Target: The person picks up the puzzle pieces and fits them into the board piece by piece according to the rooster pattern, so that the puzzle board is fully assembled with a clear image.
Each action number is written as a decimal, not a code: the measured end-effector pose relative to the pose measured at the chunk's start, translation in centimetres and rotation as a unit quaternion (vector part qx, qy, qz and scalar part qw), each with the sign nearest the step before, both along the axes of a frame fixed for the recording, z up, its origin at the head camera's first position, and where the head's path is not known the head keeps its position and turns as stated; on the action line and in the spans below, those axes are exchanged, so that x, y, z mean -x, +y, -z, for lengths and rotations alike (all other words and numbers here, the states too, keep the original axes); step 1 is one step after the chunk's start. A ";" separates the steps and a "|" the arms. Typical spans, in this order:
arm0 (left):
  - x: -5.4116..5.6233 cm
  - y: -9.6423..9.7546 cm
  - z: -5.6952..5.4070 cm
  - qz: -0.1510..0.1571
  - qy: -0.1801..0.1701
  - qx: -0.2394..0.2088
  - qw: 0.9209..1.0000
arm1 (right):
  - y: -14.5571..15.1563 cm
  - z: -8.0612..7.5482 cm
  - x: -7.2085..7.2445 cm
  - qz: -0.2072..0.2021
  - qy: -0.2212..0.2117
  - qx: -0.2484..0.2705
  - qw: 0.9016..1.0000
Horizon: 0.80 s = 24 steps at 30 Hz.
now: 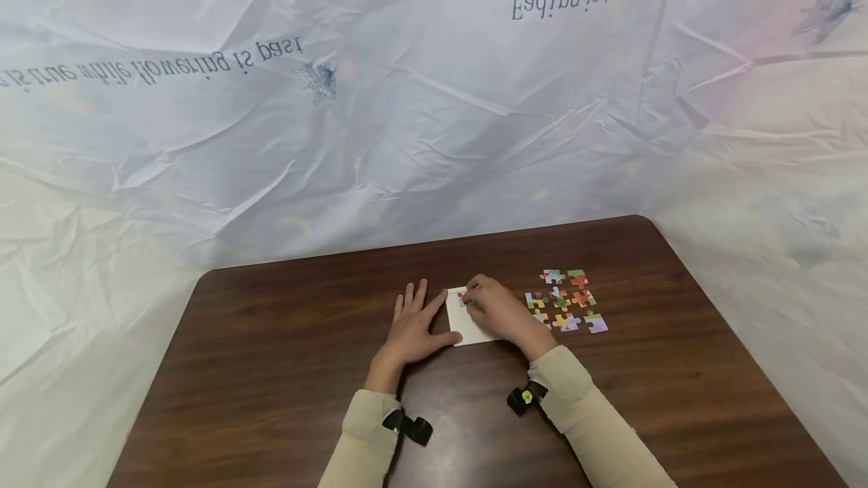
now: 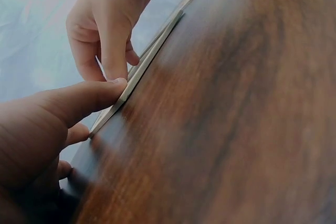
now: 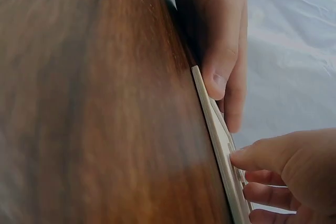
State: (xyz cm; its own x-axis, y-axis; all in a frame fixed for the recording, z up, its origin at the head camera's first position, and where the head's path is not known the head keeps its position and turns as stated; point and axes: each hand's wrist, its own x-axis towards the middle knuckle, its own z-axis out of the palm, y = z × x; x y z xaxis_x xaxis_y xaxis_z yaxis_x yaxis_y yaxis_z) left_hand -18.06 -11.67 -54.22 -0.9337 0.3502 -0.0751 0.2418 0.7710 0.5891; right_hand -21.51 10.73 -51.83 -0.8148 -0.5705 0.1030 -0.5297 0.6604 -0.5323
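A small white board [image 1: 472,328] with a raised rim lies flat on the table. My left hand [image 1: 410,333] rests at its left side with fingers spread, the thumb touching the near left corner and the index finger the far left corner. My right hand [image 1: 500,309] is over the board, its curled fingertips pinching a colourful jigsaw piece [image 1: 462,299] in the far left corner. That hand covers part of the board and the piece. From the right wrist view, the right thumb [image 3: 257,154] is low over the board [image 3: 223,145], seen edge-on.
Several loose jigsaw pieces [image 1: 560,297] lie in a cluster right of the board. The dark wooden table [image 1: 285,367] reaches back to a wrinkled pale sheet [image 1: 380,111] with printed writing. Each forearm wears a black strap.
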 end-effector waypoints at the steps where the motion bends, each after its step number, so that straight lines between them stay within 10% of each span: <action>1: 0.0 0.0 0.0 0.000 -0.001 0.000 1.000 | 0.0 0.0 0.0 0.002 0.002 0.000 1.000; 24: 0.0 0.1 0.0 0.001 -0.009 0.009 1.000 | -0.5 0.6 -0.5 -0.017 0.008 -0.005 1.000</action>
State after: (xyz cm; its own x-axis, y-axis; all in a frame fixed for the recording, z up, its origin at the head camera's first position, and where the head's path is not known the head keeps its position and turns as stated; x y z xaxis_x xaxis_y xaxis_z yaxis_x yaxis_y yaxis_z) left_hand -18.05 -11.53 -54.17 -0.9315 0.3498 -0.0994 0.2318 0.7817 0.5790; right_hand -21.05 10.22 -52.40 -0.7933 -0.5987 0.1105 -0.5603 0.6469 -0.5173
